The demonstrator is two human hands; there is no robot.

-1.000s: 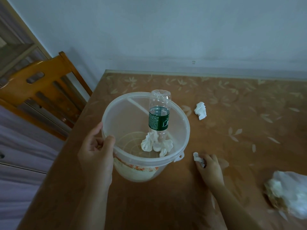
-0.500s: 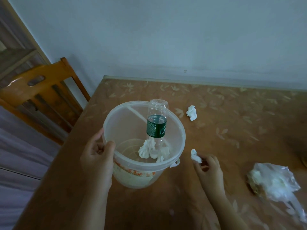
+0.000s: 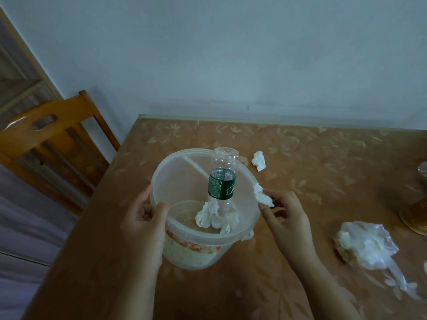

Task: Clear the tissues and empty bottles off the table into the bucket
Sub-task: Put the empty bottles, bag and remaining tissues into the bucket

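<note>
— Where is the left hand (image 3: 143,218)?
— Left of centre in the frame, its forearm rising from the bottom edge. It grips the rim of the bucket (image 3: 180,181), thumb hooked over the inside and fingers curled round the outside.
— And the right hand (image 3: 286,218)?
— Right of centre, at about the same height, forearm coming up from the lower right. Thumb and fingertips pinch a tissue (image 3: 262,196); the fingers are loosely bent.

Right edge cuts golden object (image 3: 414,219), bottle (image 3: 223,181) neck buried among tissues (image 3: 205,215)
</note>
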